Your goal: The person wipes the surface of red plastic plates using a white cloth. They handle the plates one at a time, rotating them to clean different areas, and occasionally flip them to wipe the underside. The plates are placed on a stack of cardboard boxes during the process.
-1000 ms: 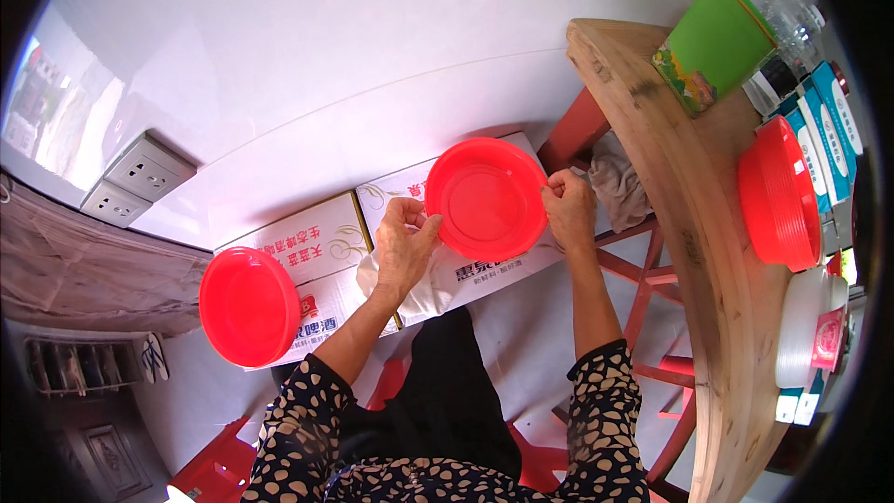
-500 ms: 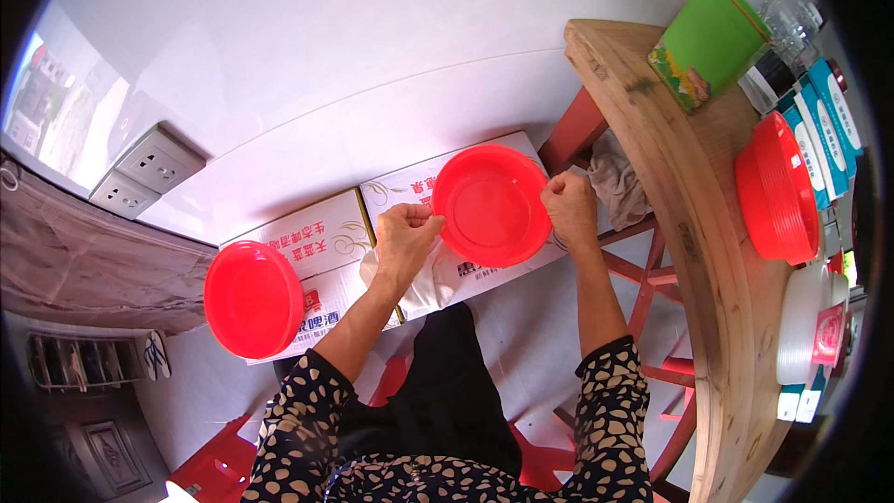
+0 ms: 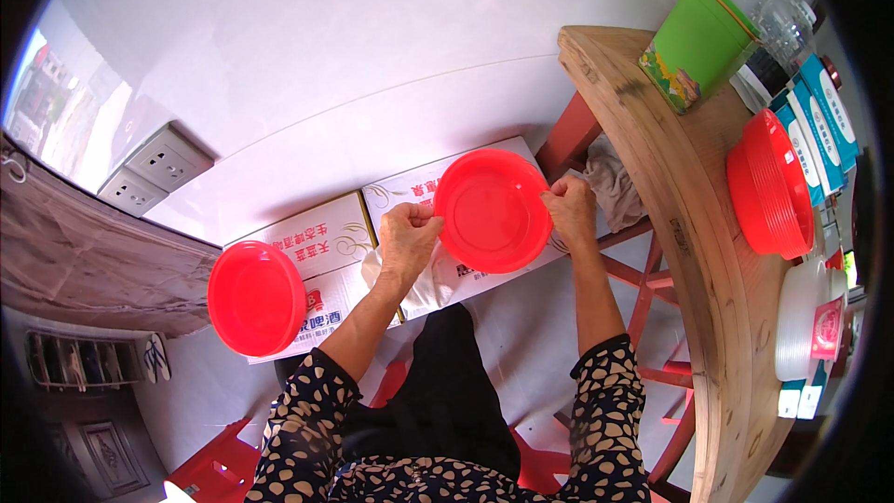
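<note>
One wooden surface (image 3: 689,251) runs down the right side, curved edge, red frame under it. Two white cardboard boxes (image 3: 321,251) with red print sit side by side on the floor below the white wall; the right box is partly hidden behind the held plate. One stack of red plates (image 3: 768,186) stands on the surface, count in the stack not readable. One more red plate or stack (image 3: 254,298) rests on the left box, at its left edge; cannot tell if single or several. One red plate (image 3: 492,210) is held up in the air over the right box, face toward the camera, between both hands. One green container (image 3: 698,42) stands at the far end of the surface, with a clear bottle (image 3: 782,28) just beside it. Two teal-and-white boxes (image 3: 824,121) lie behind the plate stack. One white round stack (image 3: 801,317) sits nearer on the surface. One grey cloth (image 3: 610,186) hangs on the red frame. Two wall sockets (image 3: 154,170) at left.

Left hand (image 3: 407,240): fingers curled, pinching the plate's left rim, white crumpled material just below it. Right hand (image 3: 571,210): fingers closed, pinching the right rim.
</note>
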`<state>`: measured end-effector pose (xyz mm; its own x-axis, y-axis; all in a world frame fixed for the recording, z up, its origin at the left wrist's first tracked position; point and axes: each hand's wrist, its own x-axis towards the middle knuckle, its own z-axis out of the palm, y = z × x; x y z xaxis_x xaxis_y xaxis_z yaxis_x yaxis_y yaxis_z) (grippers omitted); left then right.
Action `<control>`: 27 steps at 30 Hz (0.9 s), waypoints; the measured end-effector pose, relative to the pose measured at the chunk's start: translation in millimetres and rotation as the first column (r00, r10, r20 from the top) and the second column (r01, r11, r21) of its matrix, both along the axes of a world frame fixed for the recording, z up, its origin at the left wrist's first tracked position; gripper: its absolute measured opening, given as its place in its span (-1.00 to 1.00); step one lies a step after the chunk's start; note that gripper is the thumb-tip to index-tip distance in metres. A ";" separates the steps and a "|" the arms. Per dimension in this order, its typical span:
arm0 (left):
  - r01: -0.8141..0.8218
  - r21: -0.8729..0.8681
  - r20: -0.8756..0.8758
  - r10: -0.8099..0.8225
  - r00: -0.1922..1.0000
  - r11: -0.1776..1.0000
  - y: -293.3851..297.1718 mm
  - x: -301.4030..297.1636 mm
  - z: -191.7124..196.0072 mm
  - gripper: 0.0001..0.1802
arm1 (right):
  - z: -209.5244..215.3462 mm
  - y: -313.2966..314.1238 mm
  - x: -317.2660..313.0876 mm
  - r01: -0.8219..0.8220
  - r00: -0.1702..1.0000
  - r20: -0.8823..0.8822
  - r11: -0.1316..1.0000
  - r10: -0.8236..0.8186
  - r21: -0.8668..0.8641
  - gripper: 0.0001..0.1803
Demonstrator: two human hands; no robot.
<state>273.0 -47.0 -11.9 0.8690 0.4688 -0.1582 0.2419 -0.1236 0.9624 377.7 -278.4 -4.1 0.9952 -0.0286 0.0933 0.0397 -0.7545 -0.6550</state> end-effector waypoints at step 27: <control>0.143 -0.513 0.300 0.020 0.954 0.846 2.1 -45.1 63.8 -0.68 | 73.1 16.7 -43.1 -0.367 0.930 0.168 0.789 0.328 0.493 -0.86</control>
<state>228.0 -44.9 51.9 0.9379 0.3300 -0.1074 -0.0408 0.4124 0.9101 334.6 -261.6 69.0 0.9384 0.2557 0.2323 0.2947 -0.2415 -0.9246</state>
